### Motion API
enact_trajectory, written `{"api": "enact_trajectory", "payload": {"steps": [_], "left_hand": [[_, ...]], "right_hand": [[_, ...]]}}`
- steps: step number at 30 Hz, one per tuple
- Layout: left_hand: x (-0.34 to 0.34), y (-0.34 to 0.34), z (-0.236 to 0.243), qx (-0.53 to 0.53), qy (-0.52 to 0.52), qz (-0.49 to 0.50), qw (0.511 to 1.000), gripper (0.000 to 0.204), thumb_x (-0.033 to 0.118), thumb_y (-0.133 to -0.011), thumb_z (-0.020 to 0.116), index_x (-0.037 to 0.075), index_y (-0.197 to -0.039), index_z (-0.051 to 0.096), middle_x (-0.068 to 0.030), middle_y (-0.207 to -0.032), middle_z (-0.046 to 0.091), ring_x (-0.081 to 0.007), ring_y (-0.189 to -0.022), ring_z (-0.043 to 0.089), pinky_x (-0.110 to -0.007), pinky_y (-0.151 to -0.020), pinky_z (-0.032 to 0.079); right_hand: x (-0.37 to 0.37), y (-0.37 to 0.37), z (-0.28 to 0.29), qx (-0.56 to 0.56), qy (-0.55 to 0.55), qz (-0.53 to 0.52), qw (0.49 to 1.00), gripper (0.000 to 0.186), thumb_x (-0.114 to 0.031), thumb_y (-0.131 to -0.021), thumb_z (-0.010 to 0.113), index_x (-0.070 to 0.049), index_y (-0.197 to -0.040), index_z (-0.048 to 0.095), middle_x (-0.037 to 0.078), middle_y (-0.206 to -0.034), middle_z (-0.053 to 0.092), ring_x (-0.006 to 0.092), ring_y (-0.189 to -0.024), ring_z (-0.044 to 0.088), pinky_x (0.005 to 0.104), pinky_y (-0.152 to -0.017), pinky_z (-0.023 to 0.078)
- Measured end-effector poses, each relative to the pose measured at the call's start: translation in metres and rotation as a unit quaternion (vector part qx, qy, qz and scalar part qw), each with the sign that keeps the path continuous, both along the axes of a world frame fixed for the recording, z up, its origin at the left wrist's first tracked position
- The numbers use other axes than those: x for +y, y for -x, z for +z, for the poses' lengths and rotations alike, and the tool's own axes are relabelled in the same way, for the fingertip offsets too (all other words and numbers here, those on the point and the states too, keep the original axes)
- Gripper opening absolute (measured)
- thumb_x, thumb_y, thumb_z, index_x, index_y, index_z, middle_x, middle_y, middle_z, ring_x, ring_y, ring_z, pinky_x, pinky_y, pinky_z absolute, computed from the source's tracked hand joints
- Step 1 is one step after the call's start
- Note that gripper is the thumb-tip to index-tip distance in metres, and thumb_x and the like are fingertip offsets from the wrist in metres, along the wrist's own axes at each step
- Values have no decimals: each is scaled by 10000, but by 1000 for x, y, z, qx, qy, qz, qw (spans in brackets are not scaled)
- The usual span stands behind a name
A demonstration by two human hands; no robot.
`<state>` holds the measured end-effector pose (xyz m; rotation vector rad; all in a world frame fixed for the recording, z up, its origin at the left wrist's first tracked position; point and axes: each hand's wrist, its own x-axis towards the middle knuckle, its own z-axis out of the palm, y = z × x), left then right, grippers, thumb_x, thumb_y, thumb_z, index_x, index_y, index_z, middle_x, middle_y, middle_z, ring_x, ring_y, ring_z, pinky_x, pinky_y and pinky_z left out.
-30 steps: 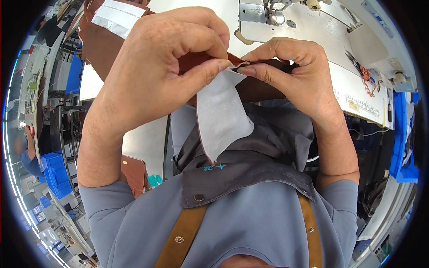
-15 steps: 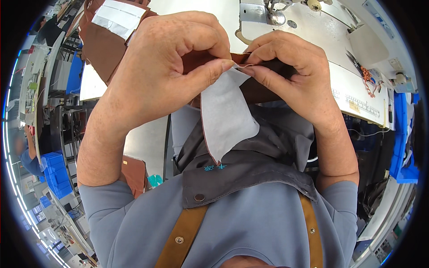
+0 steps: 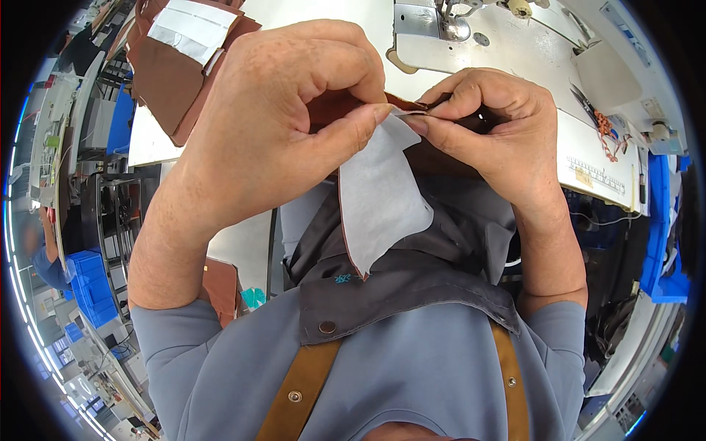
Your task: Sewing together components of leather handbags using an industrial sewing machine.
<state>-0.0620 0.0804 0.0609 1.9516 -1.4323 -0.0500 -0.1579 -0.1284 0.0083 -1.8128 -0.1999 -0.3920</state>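
Between both hands hangs a brown leather piece (image 3: pixel 382 198) whose pale grey backing faces me, its pointed lower end over my dark apron. My left hand (image 3: pixel 287 125) is closed in a pinch on its upper edge, thumb and fingertips together. Close beside it, my right hand (image 3: pixel 500 125) pinches the same edge, also closed. A folded corner of the backing sticks out just below the right thumb. Behind the fingers, more brown material (image 3: pixel 448 158) spreads down toward my lap. How the layers meet at the fingertips is partly hidden.
A sewing machine (image 3: pixel 434 26) stands on the white table beyond my hands. Stacked brown pieces with a white sheet (image 3: pixel 193 31) lie at the far left. Scissors (image 3: pixel 582 101) and orange cord (image 3: pixel 607 138) rest at the right. Blue bins (image 3: pixel 92 287) and a person are off left.
My right hand has shifted slightly right and nearer, its fingers curled tighter. The hanging piece has swung a little right and lower, and a folded corner of its backing shows more.
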Motion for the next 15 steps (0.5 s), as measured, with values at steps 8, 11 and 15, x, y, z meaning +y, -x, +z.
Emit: {"api": "enact_trajectory", "payload": {"steps": [8,11,15], "left_hand": [[-2,1,-9,29,13,7,999,120,-70,-841,670,-33,-755,596,-61,-907,640,-26,-623,543,-190,-494,391],[-4,1,-11,46,33,9,998,130,-79,-831,657,-21,-743,581,-55,-903,631,-27,-631,528,-194,-497,381],[-4,-1,-14,21,41,2,999,118,-81,-817,651,-12,-747,585,-54,-917,627,-29,-637,524,-199,-500,375]], "right_hand": [[0,2,3,26,9,5,1000,157,60,-762,808,3,-723,668,91,-842,733,93,-741,668,212,-669,519],[0,2,2,20,15,6,1000,166,58,-768,811,-2,-738,660,85,-837,731,79,-736,658,197,-657,505],[0,2,3,18,31,1,999,170,61,-776,808,-10,-753,655,77,-835,730,71,-744,658,192,-660,507]]}}
